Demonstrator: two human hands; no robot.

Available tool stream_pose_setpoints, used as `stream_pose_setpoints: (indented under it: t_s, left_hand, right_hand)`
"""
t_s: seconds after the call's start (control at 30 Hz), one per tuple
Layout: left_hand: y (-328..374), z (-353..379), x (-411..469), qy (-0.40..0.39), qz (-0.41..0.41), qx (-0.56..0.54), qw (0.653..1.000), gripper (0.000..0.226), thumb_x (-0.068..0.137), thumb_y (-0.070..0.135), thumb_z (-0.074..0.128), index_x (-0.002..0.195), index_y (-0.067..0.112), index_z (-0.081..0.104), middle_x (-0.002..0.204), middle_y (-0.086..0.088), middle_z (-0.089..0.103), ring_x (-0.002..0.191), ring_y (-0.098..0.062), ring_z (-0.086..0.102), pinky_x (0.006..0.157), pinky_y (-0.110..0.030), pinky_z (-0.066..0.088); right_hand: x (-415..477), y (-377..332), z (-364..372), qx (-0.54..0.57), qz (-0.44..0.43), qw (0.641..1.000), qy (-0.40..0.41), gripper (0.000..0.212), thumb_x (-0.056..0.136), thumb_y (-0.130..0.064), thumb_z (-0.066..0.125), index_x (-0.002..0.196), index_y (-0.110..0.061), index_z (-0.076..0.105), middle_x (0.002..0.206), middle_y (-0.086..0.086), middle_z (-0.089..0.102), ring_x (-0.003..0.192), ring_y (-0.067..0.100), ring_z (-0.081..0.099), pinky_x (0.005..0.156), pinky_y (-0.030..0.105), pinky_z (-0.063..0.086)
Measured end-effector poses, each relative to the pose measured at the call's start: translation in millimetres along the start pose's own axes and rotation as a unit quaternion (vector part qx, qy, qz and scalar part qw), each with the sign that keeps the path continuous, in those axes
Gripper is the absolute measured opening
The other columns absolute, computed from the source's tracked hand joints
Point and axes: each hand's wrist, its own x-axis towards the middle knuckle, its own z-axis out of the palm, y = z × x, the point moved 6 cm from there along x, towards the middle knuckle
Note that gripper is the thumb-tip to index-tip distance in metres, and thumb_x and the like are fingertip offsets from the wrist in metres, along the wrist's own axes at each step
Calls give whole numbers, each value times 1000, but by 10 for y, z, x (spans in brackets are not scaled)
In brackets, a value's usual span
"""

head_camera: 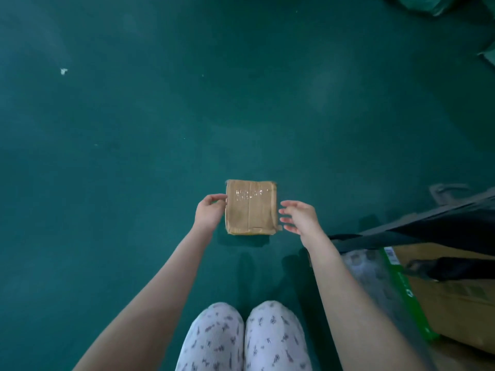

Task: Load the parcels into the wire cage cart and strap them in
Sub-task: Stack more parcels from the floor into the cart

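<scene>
Small taped parcel (251, 207) just off the green floor (134, 156), left hand (210, 212) pinching its left edge to carry it, right hand (300, 216) spread wide beside the other edge, likely coming in to clamp both sides

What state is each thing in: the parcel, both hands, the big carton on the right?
parcel: taped shut, broad face up, over the green floor.
left hand: grip on the parcel's left edge.
right hand: open, fingers spread beside the right edge, contact unclear.
large carton: partly covered by something black; flaps not readable.
</scene>
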Motion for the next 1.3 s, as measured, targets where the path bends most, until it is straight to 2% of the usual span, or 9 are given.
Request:
stream_pose_setpoints:
  t_s: [0.07,0.2,0.33,0.6,0.73,0.87,1.03,1.2,1.3]
  left_hand:
    - [-334,122,370,5,-9,9,1000,20,94,12,45,108,17,57,103,0,57,91,-17,51,65,-24,39]
    - [-826,307,939,5,-23,38,999,33,93,13,44,125,13,51,123,-7,55,109,-24,53,87,-31,40]
    - [-1204,471,1398,-12,-45,73,996,47,94,18,46,139,11,40,137,-9,47,124,-27,45,103,-39,37]
    - [-1600,693,1997,-72,-93,9,993,44,93,32,46,133,13,46,132,-5,52,114,-27,49,83,-34,38]
    - [-1727,688,2125,-72,-99,11,992,51,88,39,49,134,16,45,137,-7,48,124,-30,44,94,-40,34]
    - [-1836,779,2130,-137,-130,-26,982,43,89,43,46,126,22,42,129,-8,50,116,-31,47,102,-54,28]
    - [-1790,864,2051,-120,-106,-57,985,40,89,38,49,123,19,43,113,-7,55,95,-26,54,85,-47,45]
    - [-1552,744,1829,-101,-80,-86,988,48,85,41,50,129,22,42,121,-4,55,101,-24,55,74,-40,49]
    - [-1304,584,1458,-88,-74,-113,987,54,77,46,54,126,24,43,116,-1,56,98,-23,56,73,-39,49]
  right_hand:
    - [408,286,79,-10,1,1000,4,27,92,1,46,114,-5,61,73,-3,56,60,9,49,57,19,43]
    - [1034,670,165,-28,-5,999,17,31,93,0,43,119,-5,59,74,-5,52,62,9,45,60,20,42]
    - [1559,976,176,-50,-24,998,37,36,92,-5,49,127,-7,53,122,5,56,96,15,48,78,26,39]
    - [2209,1294,355,-59,-1,997,-51,80,86,-43,63,149,-16,22,152,5,29,136,25,33,105,43,34]
    - [2373,1453,464,-77,39,993,-85,96,80,-51,67,152,-24,9,156,5,21,139,31,28,106,58,31]
    - [2440,1584,539,-55,59,991,-105,98,79,-50,68,151,-26,7,157,2,20,141,31,24,105,67,25]
    - [2430,1589,562,-32,58,994,-90,87,78,-49,68,148,-22,23,152,4,29,136,30,33,106,59,32]
    - [2196,1318,565,-15,28,997,-69,72,80,-44,67,141,-21,37,142,0,43,124,24,43,106,52,32]
    - [1822,1000,563,-21,15,997,-69,62,80,-40,67,135,-21,45,128,-4,52,110,19,49,90,37,39]
